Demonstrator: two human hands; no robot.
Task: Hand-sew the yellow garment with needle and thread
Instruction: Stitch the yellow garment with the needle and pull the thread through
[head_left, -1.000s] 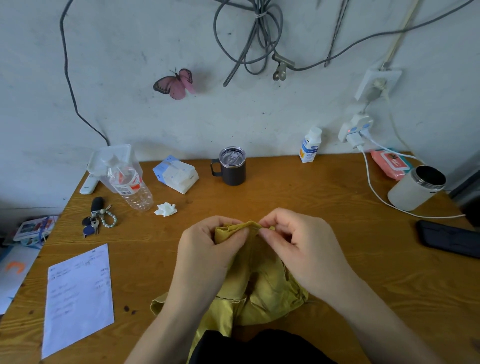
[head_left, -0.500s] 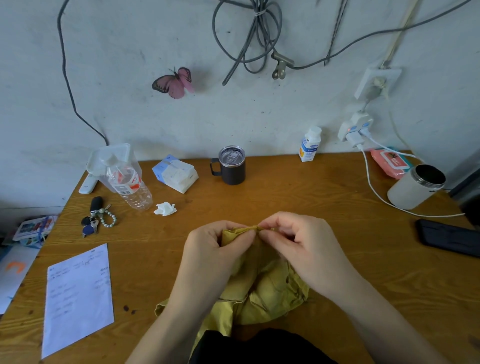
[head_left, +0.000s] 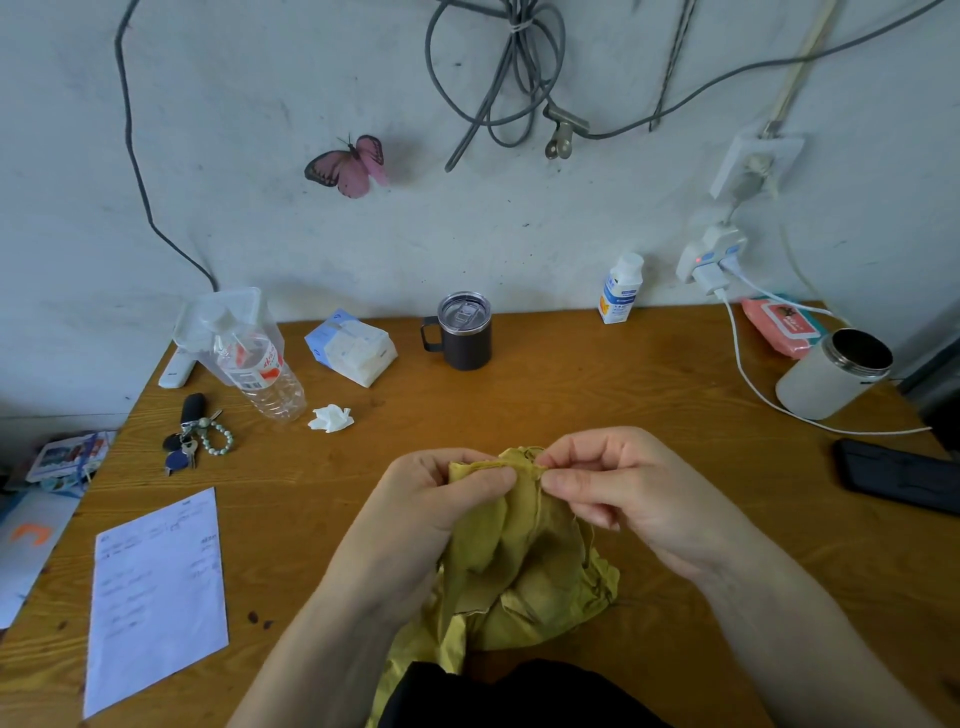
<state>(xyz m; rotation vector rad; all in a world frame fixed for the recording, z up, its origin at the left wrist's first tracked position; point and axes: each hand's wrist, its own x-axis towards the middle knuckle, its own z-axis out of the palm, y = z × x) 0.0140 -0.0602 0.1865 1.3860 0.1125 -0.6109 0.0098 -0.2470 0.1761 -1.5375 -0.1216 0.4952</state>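
Garment (head_left: 519, 561) between left hand (head_left: 436, 499), right hand (head_left: 623, 493)

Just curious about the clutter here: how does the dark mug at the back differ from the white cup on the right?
The dark mug has a side handle; the white cup shows none. The dark mug wears a clear lid, while the white cup is open, its dark inside showing. Both are cylinders standing on the wooden table.
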